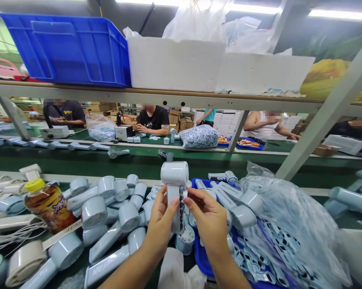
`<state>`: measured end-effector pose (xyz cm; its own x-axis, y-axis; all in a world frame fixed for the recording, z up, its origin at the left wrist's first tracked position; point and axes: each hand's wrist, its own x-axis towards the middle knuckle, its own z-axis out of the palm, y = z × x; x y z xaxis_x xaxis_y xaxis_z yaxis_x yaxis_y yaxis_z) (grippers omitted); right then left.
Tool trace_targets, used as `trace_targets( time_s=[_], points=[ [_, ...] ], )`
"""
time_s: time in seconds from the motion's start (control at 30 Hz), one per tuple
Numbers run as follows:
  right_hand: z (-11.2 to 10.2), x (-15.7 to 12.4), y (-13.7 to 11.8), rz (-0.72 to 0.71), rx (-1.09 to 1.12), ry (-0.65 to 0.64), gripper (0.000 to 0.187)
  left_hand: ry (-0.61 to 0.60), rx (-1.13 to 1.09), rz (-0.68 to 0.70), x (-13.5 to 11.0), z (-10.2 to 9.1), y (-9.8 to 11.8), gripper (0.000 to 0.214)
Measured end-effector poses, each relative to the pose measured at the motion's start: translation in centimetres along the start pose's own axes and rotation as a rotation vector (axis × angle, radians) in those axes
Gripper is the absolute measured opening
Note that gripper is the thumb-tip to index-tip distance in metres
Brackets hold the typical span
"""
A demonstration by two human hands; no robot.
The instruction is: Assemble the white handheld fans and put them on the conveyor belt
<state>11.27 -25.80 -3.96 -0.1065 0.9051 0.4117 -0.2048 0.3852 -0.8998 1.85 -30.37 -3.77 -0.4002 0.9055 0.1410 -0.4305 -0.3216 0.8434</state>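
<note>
A light blue handheld fan [174, 173] is held upright in front of me, its round head at the top. My left hand [159, 224] is closed round its handle, with the thumb on the near face. Along the handle's right side an opening shows dark inner parts. My right hand [210, 218] is at that side, thumb and forefinger pinched together close to the opening. What sits between those fingertips is too small to make out. Below the handle lies another fan head [185, 241], facing up.
Many light blue fans [93, 210] are heaped at left, beside a yellow-capped drink bottle [48, 204]. To the right, a blue tray [200, 257] and a clear plastic bag [304, 216] hold small blue parts. A shelf [199, 94] crosses overhead; people work beyond the green conveyor [138, 160].
</note>
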Motion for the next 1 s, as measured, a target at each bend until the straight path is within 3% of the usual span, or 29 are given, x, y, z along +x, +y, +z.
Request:
trace_targets(
  time_s=[0.13,0.4,0.6,0.73,0.87,1.0],
  points=[
    [0.5,-0.2,0.5,0.092,0.050,0.072,0.026,0.039,0.040,-0.001,-0.3,-0.1,-0.7,0.044],
    [0.2,0.9,0.4,0.223,0.217,-0.014,0.026,0.028,0.157,0.093,-0.5,0.1,-0.2,0.044],
    [0.3,0.6,0.1,0.192,0.108,-0.022,0.026,-0.028,0.491,0.178,-0.4,-0.9,-0.2,0.055],
    [1.0,0.1,0.2,0.204,0.181,0.026,0.028,-0.039,0.684,0.258,-0.3,-1.6,-0.6,0.070],
    [1.7,0.2,0.9,0.285,0.374,0.033,0.030,-0.137,0.787,0.306,0.0,-1.7,-0.1,0.078],
    [1.9,0.2,1.8,0.292,0.598,-0.124,0.041,-0.262,0.736,0.231,-0.1,-1.3,1.0,0.068]
  ],
)
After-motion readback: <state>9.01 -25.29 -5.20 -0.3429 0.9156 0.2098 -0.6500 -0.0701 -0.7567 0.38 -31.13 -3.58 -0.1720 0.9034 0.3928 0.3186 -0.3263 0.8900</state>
